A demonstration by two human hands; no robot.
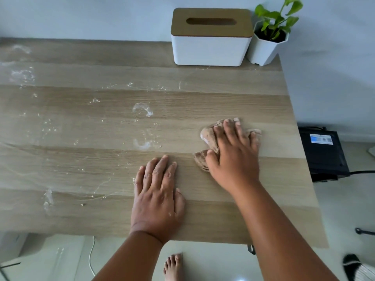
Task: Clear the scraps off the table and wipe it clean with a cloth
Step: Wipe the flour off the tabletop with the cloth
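Observation:
My right hand presses flat on a crumpled tan cloth at the right side of the wooden table. The cloth pokes out to the left of and beyond my fingers. My left hand lies flat, palm down, on bare wood near the front edge, holding nothing. White powdery smears and small crumbs are spread over the middle and left of the tabletop. A small brown scrap lies near the front left.
A white tissue box with a wooden lid stands at the back right, with a white potted plant beside it at the corner. A black device sits on the floor to the right. My bare foot is below the front edge.

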